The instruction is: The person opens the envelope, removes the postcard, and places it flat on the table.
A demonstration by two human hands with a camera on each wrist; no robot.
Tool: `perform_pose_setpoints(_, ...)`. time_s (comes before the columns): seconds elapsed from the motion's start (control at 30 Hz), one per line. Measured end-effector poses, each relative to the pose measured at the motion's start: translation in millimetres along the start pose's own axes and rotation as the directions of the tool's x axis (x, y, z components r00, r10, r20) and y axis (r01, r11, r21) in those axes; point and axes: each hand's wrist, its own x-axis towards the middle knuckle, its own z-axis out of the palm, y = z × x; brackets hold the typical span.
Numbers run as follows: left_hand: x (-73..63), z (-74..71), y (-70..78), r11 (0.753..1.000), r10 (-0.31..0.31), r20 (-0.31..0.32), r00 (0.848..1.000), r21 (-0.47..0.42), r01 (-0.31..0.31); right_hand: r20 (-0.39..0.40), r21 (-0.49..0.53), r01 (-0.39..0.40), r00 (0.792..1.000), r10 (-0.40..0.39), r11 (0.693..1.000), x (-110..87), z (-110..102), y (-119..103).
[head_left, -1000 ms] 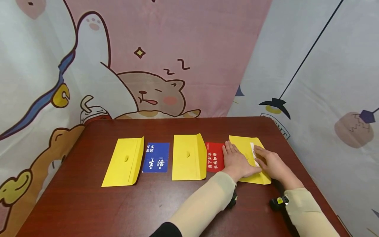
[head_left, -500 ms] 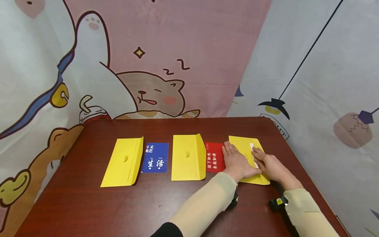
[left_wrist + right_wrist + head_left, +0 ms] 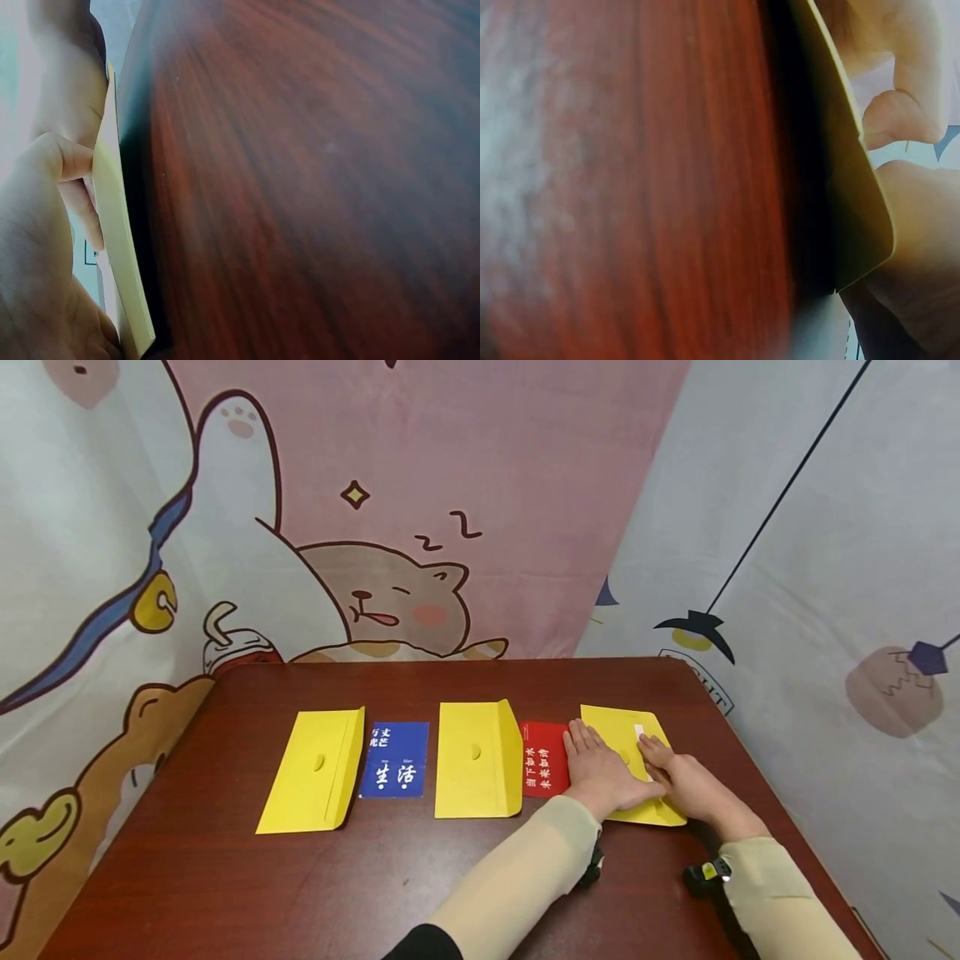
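A yellow envelope [image 3: 615, 722] lies at the table's right, its flap side carrying a narrow white strip [image 3: 639, 731]. My left hand [image 3: 606, 775] rests on this envelope with straight fingers, over its left part and the right edge of a red card [image 3: 543, 760]. On the envelope's right part, the fingers of my right hand [image 3: 686, 781] touch the strip and cover most of it. Edge-on, the envelope [image 3: 116, 210] stands slightly off the wood in the left wrist view. In the right wrist view, the envelope's flap [image 3: 855, 217] lifts from the table beside my right hand.
Another yellow envelope [image 3: 476, 768] lies in the middle, and a third envelope [image 3: 315, 772] at the left. A blue card [image 3: 396, 760] with white characters lies between them. The brown table [image 3: 337, 893] ends at a cartoon-printed cloth [image 3: 525, 485].
My right fingers have shifted slightly left and lowered onto the white strip. My left hand stays in place on the envelope.
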Motion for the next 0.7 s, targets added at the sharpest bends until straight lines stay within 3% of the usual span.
perform_pose_setpoints(0.2,-0.4,0.1,-0.6,1.0,0.004,-0.007,1.0,0.007,-0.004,0.039,0.028,-0.022,0.999,0.021,0.999,-0.9,-0.7,2.2)
perform_pose_setpoints(0.7,5.6,6.2,2.0,0.999,-0.016,-0.006,1.0,0.028,0.016,0.095,-0.055,-0.008,0.995,0.013,0.998,-3.1,-7.7,-1.7)
